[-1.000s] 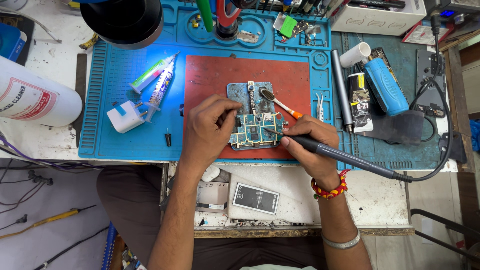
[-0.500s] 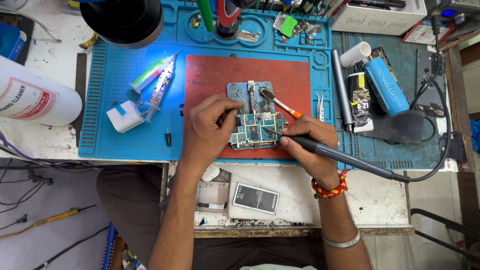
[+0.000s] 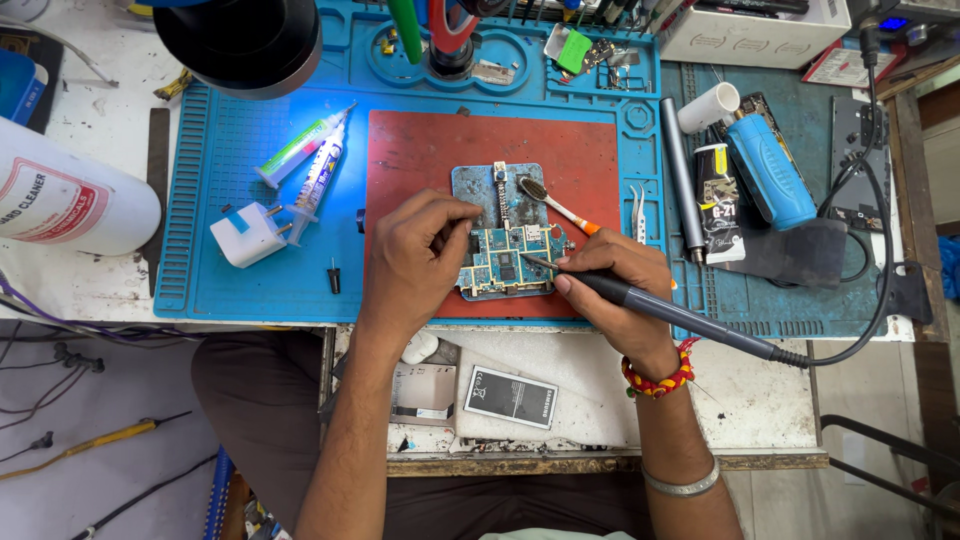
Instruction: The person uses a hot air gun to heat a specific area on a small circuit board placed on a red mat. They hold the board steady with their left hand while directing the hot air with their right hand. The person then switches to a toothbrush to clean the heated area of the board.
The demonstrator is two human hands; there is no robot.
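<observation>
Circuit board [image 3: 503, 262] pinned by left hand [image 3: 415, 262], right hand [image 3: 615, 290] soldering.

At mid-frame we see a green circuit board [image 3: 503, 262] studded with shiny metal parts, on a matt red rubbery pad [image 3: 440, 150] inside a ribbed blue silicone mat [image 3: 230, 130]. The soldering iron [image 3: 640, 300] looks matt black plastic, and the white bottle [image 3: 70, 200] at left is smooth and glossy

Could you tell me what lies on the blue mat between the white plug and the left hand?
In the head view, a small black screwdriver bit lies between the white plug and the left hand; the rest is bare blue mat.
</observation>
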